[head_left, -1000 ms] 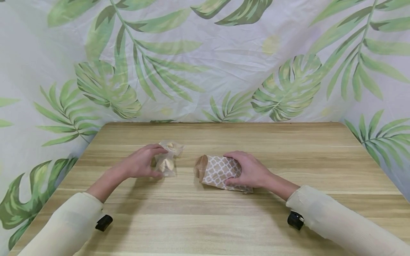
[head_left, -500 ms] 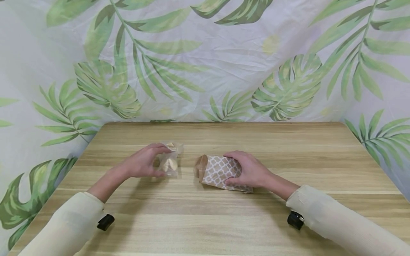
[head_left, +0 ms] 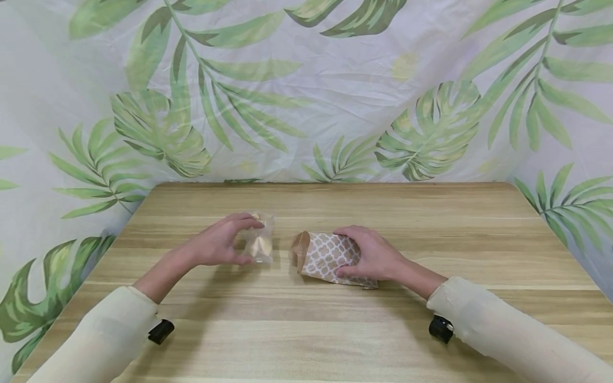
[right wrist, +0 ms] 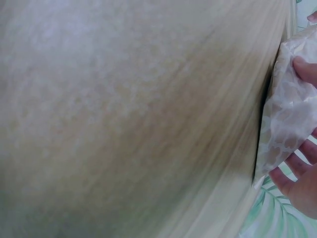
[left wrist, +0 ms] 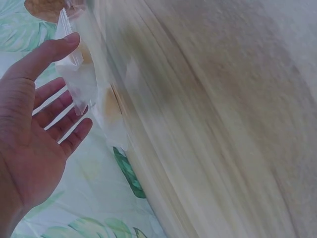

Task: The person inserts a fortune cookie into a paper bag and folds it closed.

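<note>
Head view: your left hand (head_left: 215, 243) has slid a little to the right, and the two clear packets (head_left: 261, 247) have gone with it, so they now lie on the table (head_left: 306, 330) nearer the mouth of the paper bag (head_left: 330, 258). Your left thumb and fingers stand apart with their tips at the packets, seemingly pushing rather than pinching. Your right hand (head_left: 373, 254) has stayed put and grips the bag, its mouth facing the packets. That appears to steady it while the gap narrows. Clear film (head_left: 293, 251) at the mouth may obstruct it; what is inside, you cannot tell. Your left fingers partly hide the packets. Leaf-print cloth (head_left: 345, 101) hangs behind.
</note>
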The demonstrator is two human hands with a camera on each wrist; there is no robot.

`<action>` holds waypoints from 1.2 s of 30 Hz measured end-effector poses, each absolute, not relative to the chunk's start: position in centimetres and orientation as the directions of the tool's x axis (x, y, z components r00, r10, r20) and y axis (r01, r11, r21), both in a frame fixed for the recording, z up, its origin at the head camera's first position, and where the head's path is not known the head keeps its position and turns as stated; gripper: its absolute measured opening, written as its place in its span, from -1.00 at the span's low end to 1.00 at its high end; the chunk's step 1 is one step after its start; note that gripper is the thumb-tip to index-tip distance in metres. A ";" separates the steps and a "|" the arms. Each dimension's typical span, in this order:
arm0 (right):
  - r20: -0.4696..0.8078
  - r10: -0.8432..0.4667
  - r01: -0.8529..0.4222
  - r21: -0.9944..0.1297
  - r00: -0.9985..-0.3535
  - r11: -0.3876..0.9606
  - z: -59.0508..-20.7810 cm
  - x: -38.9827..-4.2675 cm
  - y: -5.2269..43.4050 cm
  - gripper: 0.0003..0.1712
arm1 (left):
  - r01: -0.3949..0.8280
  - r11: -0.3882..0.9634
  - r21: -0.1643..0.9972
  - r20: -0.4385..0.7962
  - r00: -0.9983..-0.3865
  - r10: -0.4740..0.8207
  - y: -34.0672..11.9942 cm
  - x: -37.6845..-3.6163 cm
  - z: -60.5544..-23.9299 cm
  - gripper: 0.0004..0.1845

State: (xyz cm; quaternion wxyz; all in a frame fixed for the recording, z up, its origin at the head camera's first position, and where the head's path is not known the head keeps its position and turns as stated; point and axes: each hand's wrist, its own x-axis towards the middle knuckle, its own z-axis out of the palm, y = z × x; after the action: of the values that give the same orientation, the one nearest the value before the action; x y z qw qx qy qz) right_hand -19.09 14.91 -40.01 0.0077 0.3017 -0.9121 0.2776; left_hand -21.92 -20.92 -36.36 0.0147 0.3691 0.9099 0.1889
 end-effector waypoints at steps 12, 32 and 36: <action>0.180 -0.548 -0.555 -0.506 -0.817 0.661 -39.9 -19.2 14.8 -0.04 | 0.685 0.640 0.348 0.122 -0.710 0.694 -19.4 -21.5 -35.8 -0.23; 0.179 -0.546 -0.550 -0.520 -0.818 0.654 -40.0 -18.9 14.8 -0.04 | 0.703 0.568 0.429 0.167 -0.679 0.714 -18.3 -21.5 -35.7 -0.24; 0.180 -0.545 -0.549 -0.523 -0.819 0.651 -39.9 -18.9 14.8 -0.04 | 0.702 0.540 0.464 0.183 -0.673 0.717 -18.1 -21.6 -35.9 -0.25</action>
State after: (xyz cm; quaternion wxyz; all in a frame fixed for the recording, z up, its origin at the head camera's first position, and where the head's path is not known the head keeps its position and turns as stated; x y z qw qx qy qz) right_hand -18.93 14.82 -39.91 0.0034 0.3012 -0.9086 0.2892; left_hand -21.60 -18.13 -35.91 0.0143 0.4043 0.8774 0.2578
